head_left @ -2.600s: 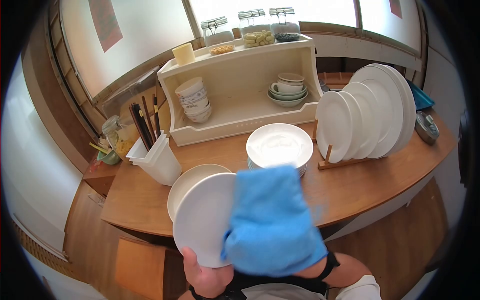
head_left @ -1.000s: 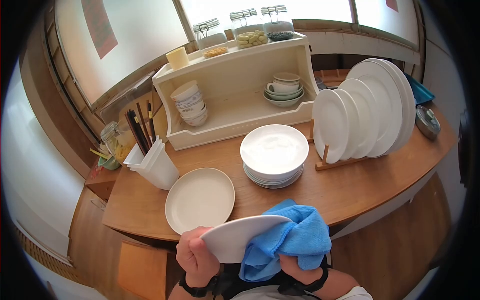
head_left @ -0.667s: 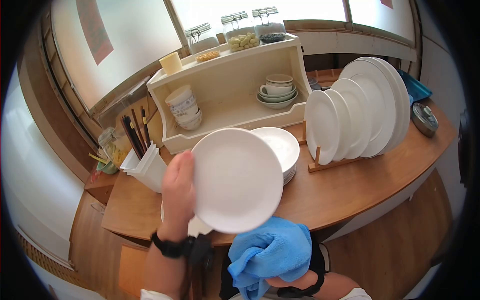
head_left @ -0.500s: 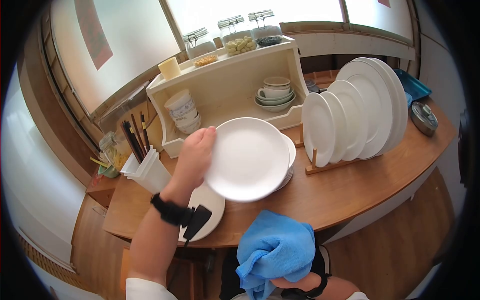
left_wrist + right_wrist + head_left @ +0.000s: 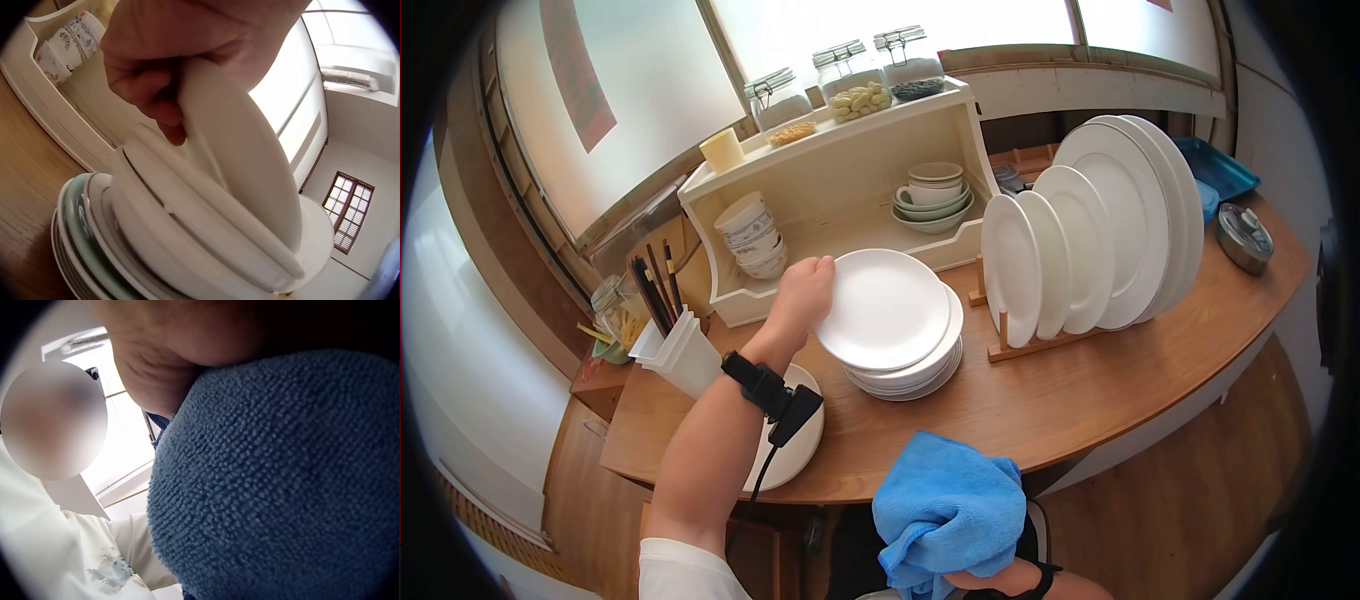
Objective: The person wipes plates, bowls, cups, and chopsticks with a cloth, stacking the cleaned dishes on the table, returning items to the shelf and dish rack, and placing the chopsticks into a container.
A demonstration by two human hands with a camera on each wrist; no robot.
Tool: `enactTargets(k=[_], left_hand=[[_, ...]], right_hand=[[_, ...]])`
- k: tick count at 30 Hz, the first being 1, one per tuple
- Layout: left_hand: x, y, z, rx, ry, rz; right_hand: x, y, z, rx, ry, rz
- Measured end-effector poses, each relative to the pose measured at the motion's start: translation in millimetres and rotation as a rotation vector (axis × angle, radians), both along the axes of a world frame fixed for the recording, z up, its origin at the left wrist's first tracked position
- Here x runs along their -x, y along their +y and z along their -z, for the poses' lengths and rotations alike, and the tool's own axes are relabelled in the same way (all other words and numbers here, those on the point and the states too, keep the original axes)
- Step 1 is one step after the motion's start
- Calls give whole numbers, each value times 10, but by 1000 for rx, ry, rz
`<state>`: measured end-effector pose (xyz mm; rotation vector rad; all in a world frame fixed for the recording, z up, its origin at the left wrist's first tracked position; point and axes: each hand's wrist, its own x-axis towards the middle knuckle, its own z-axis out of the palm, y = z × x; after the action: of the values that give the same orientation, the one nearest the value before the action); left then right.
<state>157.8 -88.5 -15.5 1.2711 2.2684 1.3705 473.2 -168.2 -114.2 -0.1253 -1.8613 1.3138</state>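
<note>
My left hand pinches the left rim of a white plate, thumb over the edge. The plate overlaps a stack of dishes on the table. In the left wrist view, the held plate leans tilted close over the top white dish of the stack, and curled fingers of the left hand show at its rim. Low by the lap, my right hand grips a bunched blue cloth, which hides its fingers. That cloth fills most of the right wrist view.
Behind stands a cream shelf with bowls, cups and glass jars. A wooden rack holds upright plates to the right. Chopsticks stand in a white container at left. A beige plate lies beneath the left forearm.
The cloth was rubbing the plate near the table's front edge. Since then my left hand has carried the plate forward to the stack, while the right hand has drawn back with the cloth.
</note>
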Motion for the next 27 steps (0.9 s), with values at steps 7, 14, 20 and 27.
enactTargets(k=[7,14,20,27], left_hand=[[-52,-94,48,39,95,12],[-53,-105,76,194,196,48],[39,-472,100,76,218,32],[53,-2017,88,151,406,-156]], right_hand=[[9,293,-386,-101,-66,-181],[42,521,-739,-226,-146,-392],[261,661,-977,-344,-199,-675],[367,909,-1008,-426,-226,-952]])
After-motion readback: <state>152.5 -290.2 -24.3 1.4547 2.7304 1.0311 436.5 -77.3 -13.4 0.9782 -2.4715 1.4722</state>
